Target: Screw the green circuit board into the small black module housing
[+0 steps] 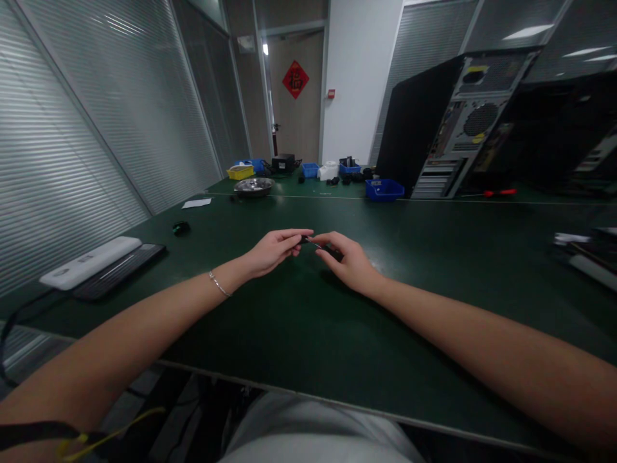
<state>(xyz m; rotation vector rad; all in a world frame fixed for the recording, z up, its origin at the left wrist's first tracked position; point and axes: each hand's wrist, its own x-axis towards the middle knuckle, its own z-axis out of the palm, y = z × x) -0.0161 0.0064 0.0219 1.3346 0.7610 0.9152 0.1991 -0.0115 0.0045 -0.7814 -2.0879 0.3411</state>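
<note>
My left hand is closed, pinching a small black part between thumb and fingers; its exact kind is too small to tell. A bracelet circles that wrist. In my right hand is a small screwdriver with a thin metal shaft and a dark handle, mostly covered by the fingers and palm. The shaft points left, its tip at or very near the black part. Both hands are just above the dark green table, around its middle.
Left lie a keyboard, a white long box and a mouse. Farther back are a metal bowl, a yellow bin and a blue bin. A computer tower stands back right, near a red-handled tool.
</note>
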